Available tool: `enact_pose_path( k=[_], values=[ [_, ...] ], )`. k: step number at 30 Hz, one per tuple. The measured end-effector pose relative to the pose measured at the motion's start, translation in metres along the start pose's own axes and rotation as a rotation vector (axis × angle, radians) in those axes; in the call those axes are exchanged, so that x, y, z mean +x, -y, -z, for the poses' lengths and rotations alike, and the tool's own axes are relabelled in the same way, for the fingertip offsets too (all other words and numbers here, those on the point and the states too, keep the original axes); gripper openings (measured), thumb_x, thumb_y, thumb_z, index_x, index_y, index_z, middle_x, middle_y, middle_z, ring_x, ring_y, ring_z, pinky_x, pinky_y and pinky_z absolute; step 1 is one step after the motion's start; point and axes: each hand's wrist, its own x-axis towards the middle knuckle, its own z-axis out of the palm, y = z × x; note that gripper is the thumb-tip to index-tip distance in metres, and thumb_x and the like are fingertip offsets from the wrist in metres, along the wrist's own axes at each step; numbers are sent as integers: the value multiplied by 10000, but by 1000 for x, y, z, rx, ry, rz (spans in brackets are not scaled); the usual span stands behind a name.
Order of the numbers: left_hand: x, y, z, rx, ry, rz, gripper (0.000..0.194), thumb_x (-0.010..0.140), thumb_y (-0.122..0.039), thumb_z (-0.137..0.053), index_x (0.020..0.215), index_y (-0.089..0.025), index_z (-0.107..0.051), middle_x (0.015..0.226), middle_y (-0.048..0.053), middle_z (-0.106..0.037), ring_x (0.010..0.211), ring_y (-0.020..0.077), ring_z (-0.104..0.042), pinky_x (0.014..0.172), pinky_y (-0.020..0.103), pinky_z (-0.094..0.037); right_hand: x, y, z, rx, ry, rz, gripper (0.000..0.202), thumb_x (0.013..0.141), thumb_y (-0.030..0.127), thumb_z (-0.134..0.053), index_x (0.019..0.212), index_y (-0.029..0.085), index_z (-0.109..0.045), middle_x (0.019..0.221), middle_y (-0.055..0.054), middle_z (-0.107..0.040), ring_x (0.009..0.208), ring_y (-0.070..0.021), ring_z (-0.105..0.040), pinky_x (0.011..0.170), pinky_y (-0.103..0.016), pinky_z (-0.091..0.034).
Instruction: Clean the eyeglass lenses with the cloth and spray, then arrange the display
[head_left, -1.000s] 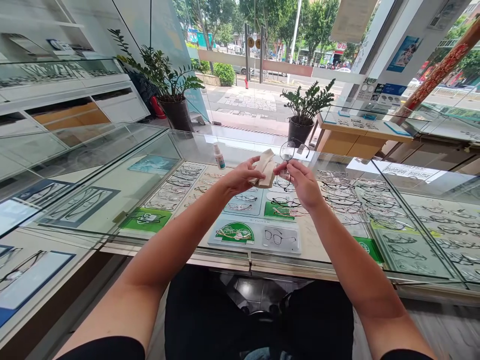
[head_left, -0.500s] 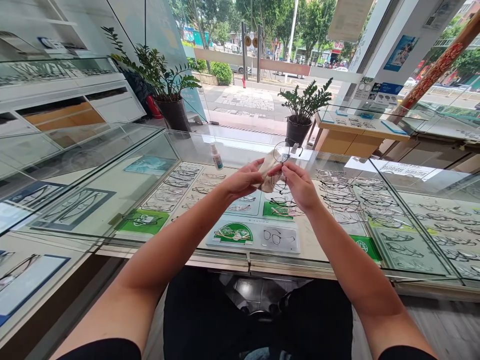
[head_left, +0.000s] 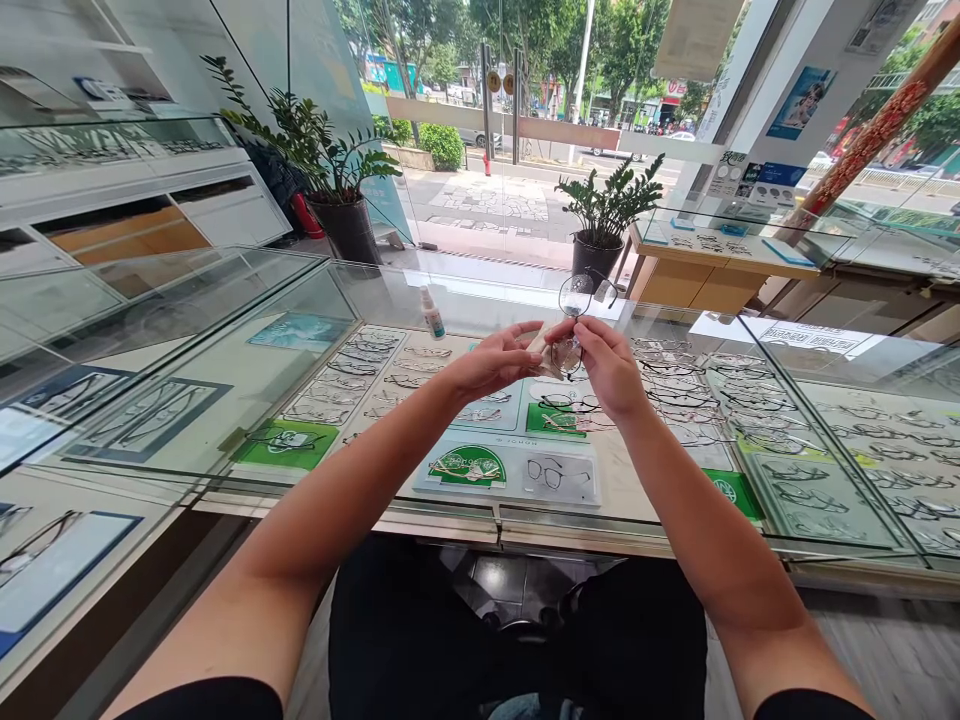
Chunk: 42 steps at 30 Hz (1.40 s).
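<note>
Two potted plants (head_left: 349,230) stand inside the glass front (head_left: 577,134). Outside, a red hydrant (head_left: 487,164) stands near a green bush (head_left: 442,147). A blue poster (head_left: 801,104) hangs on a pillar (head_left: 806,42).

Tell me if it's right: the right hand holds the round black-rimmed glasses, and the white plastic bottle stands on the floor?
Almost: the head view shows the white plastic bottle standing on the clear glass counter, not the floor. The right hand does hold the round black-rimmed glasses.

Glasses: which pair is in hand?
The round pair with thin dark rims, pinched in the right hand; the other pairs nearby lie under the counter glass.
</note>
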Motion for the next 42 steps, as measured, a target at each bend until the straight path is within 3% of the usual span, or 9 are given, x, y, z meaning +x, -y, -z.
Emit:
enact_pose_path(
  k=[3,6,11,15,21,26,32,37,42],
  values=[
    [0,-1,1,11,-38,36,796,774,-174,-990,1489,-214,-643,1252,128,-811,1102,245,-792,993,366,-605,1,0,1,-29,-12,7,385,1064,650,-675,966,305,-816,1075,-59,-803,1098,-265,-740,1049,-457,-620],
    [1,-1,0,98,-73,-27,710,811,-236,-969,1446,-217,-652,1306,121,-803,1076,222,-778,941,354,-607,0,0,1,-29,-9,30,372,1071,631,-684,962,301,-817,1068,-54,-804,1049,-251,-731,1028,-444,-608],
    [4,4,-2,400,-117,-178,402,922,-412,-871,1211,-169,-732,1044,63,-792,895,162,-738,783,288,-600,0,0,2,-31,3,57,368,1078,617,-691,962,292,-821,1041,-46,-805,1041,-246,-734,1020,-437,-590],
    [4,10,-6,563,-112,-269,447,984,-544,-833,1173,-151,-739,998,80,-802,855,162,-752,750,280,-605,0,-1,2,-34,8,56,371,1080,620,-693,974,290,-825,1029,-45,-799,982,-236,-726,974,-431,-602],
    [3,9,-10,676,-174,-243,533,1020,-698,-724,941,-171,-750,818,43,-744,740,157,-733,696,281,-609,0,1,1,-43,6,62,352,1078,595,-698,946,291,-816,1001,-45,-797,969,-236,-719,965,-440,-600],
    [6,6,-7,637,-253,-223,568,950,-735,-767,837,-179,-754,727,31,-699,680,144,-677,653,265,-593,0,0,3,-77,-14,59,341,1083,569,-670,956,289,-817,1036,-50,-810,1048,-247,-733,1052,-454,-584],
    [8,-1,-2,436,-444,-192,505,885,-657,-876,839,-161,-792,802,48,-739,700,146,-671,618,255,-586,-1,2,2,-69,-42,63,315,1079,537,-681,960,285,-830,1048,-58,-829,1077,-253,-731,1062,-454,-575],
    [7,-12,-1,239,-569,-159,364,976,-482,-878,888,-140,-789,783,56,-740,686,148,-678,633,258,-592,-2,4,0,-89,-5,1,341,1067,569,-691,964,280,-839,1065,-63,-833,1059,-251,-728,1011,-441,-585],
    [7,-20,0,47,-597,-183,282,1033,-385,-859,943,-141,-749,826,48,-733,735,162,-707,737,302,-648,-4,7,-3,-127,117,-48,350,1059,569,-713,952,272,-863,1011,-50,-825,999,-237,-716,985,-431,-565]
  ],
)
